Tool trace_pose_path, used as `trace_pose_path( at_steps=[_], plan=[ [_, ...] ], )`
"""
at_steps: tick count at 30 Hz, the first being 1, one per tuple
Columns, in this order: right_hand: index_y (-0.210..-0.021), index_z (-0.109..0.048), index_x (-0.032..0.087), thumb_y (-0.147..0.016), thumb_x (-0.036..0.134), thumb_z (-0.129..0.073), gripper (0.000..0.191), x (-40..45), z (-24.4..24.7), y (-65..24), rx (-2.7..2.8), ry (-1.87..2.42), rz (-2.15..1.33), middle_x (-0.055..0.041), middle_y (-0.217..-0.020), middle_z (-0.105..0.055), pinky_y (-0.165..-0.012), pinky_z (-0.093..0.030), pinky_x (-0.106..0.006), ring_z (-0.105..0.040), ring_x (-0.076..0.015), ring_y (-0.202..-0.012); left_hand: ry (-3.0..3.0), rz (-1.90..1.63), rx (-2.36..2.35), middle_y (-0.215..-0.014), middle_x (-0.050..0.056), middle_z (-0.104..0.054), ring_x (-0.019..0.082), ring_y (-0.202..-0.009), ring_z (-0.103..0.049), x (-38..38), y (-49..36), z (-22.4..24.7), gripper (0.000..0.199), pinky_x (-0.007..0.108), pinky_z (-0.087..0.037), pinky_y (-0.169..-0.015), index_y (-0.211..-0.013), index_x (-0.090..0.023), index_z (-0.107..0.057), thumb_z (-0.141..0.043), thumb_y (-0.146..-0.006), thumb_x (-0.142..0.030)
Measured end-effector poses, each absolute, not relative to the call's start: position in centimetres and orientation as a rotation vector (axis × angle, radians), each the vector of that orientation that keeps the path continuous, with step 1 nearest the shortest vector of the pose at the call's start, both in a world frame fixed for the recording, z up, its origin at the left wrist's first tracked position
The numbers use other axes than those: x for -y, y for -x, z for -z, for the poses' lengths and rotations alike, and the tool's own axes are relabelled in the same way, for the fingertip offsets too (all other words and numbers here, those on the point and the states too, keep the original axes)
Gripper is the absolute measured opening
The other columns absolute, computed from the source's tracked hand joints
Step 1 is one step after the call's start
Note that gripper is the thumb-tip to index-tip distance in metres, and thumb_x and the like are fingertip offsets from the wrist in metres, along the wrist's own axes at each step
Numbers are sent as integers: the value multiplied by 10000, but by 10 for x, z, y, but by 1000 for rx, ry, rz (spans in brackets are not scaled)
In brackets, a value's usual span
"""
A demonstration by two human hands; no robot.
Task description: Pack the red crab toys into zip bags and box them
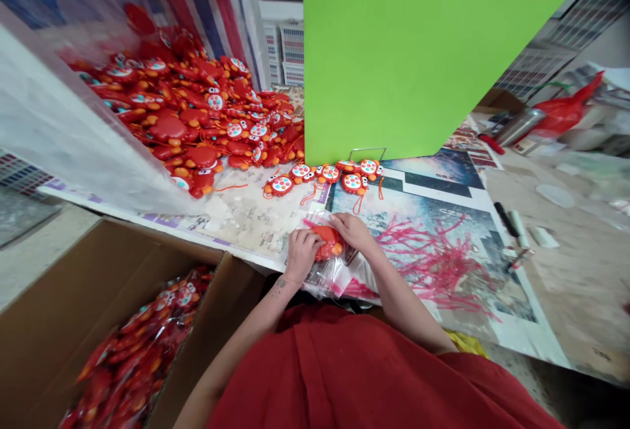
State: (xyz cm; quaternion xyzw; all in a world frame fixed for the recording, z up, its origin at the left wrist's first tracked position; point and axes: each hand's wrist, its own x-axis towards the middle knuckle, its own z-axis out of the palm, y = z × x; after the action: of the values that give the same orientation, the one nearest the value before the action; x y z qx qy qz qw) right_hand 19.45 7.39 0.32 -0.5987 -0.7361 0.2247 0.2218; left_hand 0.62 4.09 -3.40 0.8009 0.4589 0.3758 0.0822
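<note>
A red crab-like toy (327,243) with orange feet lies under my hands near the table's front edge, inside or against a clear plastic bag (322,277). From the left, my left hand (301,252) has its curled fingers on the toy's side. My right hand (352,231) pinches at the bag by the toy's upper right edge; its fingertips are partly hidden. Just beyond, several matching toys (281,184) lie with white, dotted faces up and orange cords loose. Thin pink strips (433,258) are spread to the right of my right hand.
A big heap of red toys (197,114) spills from a striped sack at the left. Below it, a cardboard box (113,252) holds bagged toys. A green panel (394,55) stands upright behind the table. Markers (516,229) and a red bag (561,114) are at the right.
</note>
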Motion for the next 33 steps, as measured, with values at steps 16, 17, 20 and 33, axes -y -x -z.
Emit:
trace_pose_path(
  at_steps=[16, 17, 20, 33],
  plan=[
    [-1269, -539, 187, -870, 191, -431, 414, -44, 12, -189, 1725, 1574, -662, 12, -694, -606, -657, -447, -270, -573, -162, -635, -2066, -847, -1213, -947, 47, -669, 202, -948, -590, -53, 2, -1, 84, 364, -463, -889, -843, -203, -573, -504, -887, -190],
    [-1263, -540, 190, -870, 194, -428, 409, -45, 12, -188, 1701, 1559, -645, 21, -669, -585, -644, -441, -264, -561, -159, -617, -2029, -808, -1218, -862, 28, -661, 188, -860, -599, -51, 2, -4, 93, 338, -476, -827, -857, -207, -573, -489, -896, -201],
    [-1258, -533, 198, -879, 200, -406, 399, -47, 9, -184, 1634, 1497, -645, 26, -666, -568, -632, -441, -254, -551, -150, -599, -1971, -807, -1199, -801, 8, -650, 178, -804, -605, -44, 2, -8, 110, 320, -477, -794, -878, -215, -587, -491, -909, -258],
    [-1232, -532, 207, -933, 241, -359, 347, -41, -11, -186, 1564, 1324, -599, -30, -831, -604, -735, -497, -304, -594, -160, -732, -1212, -944, -1178, -911, 78, -718, 164, -739, -655, -39, 9, 11, 368, 264, -510, -646, -909, -155, -626, -603, -793, -503]
  ],
)
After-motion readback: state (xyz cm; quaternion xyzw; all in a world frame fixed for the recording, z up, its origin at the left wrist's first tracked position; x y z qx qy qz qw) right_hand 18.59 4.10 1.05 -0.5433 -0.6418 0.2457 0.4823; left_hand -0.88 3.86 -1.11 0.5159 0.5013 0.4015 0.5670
